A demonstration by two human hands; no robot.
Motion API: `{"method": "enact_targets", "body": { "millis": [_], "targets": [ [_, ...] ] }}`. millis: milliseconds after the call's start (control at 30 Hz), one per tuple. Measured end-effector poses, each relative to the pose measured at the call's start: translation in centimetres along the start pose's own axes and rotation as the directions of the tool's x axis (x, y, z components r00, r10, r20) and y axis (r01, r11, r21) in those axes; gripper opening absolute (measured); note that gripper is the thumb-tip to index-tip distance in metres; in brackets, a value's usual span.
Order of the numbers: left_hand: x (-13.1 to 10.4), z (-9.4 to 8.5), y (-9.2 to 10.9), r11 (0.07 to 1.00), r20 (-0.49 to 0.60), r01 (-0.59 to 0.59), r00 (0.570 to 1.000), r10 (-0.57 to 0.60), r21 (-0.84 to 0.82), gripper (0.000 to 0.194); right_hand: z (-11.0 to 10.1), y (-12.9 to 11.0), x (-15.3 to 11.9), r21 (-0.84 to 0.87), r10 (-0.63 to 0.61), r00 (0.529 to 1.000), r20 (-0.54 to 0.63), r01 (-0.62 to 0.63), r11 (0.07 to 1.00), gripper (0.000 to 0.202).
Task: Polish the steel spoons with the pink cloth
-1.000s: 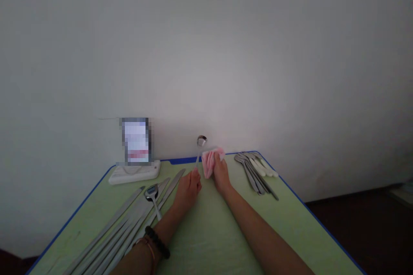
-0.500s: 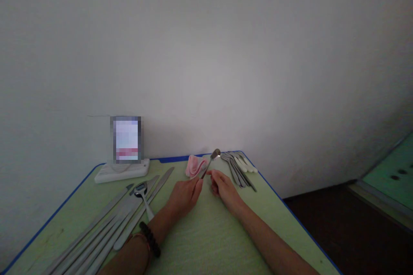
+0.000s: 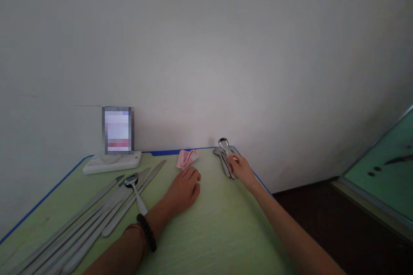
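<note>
My right hand (image 3: 240,169) is closed on a shiny metal spoon (image 3: 224,144), over a pile of metal cutlery (image 3: 225,166) at the table's back right corner. My left hand (image 3: 184,188) is low over the table's middle, its fingers bent and partly apart, with nothing seen in it. Just beyond its fingertips lies a folded pink cloth (image 3: 186,159). A dark beaded bracelet is on my left wrist.
Several long metal knives (image 3: 97,227) lie on the green table (image 3: 213,232) at the left. A bottle-opener-like utensil (image 3: 137,191) rests beside them. Behind stands a blurred screen (image 3: 118,131) on a white base (image 3: 112,162) near the wall.
My right hand has moved right to the cutlery pile and now holds the spoon that was in my left hand. My left hand has let go of it. The view has shifted slightly.
</note>
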State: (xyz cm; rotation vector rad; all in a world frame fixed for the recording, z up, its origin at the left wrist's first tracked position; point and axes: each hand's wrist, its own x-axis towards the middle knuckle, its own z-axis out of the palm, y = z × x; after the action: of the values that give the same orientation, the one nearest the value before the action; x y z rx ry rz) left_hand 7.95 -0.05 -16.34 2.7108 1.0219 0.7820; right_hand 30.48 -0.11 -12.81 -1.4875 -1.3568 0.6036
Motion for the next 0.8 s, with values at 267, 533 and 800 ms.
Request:
{"method": "enact_targets", "body": {
  "millis": [267,533,800],
  "targets": [
    [1.2,1.0,-1.3,0.970,-0.184,0.198,0.968,-0.171,0.138,0.041,-1.0,2.3,2.3,-0.647,-0.101,0.995,0.018,0.089,0.758,0.024],
    [1.4,1.6,-1.8,0.958,-0.156,0.228,0.967,-0.202,0.174,0.048,0.7,2.7,2.0,-0.723,-0.092,0.996,0.018,0.077,0.687,0.035],
    [1.4,1.9,-2.1,0.939,-0.063,0.275,0.962,-0.267,0.209,0.042,2.5,1.3,0.2,-0.813,-0.089,0.991,0.105,0.137,0.566,0.041]
  ]
}}
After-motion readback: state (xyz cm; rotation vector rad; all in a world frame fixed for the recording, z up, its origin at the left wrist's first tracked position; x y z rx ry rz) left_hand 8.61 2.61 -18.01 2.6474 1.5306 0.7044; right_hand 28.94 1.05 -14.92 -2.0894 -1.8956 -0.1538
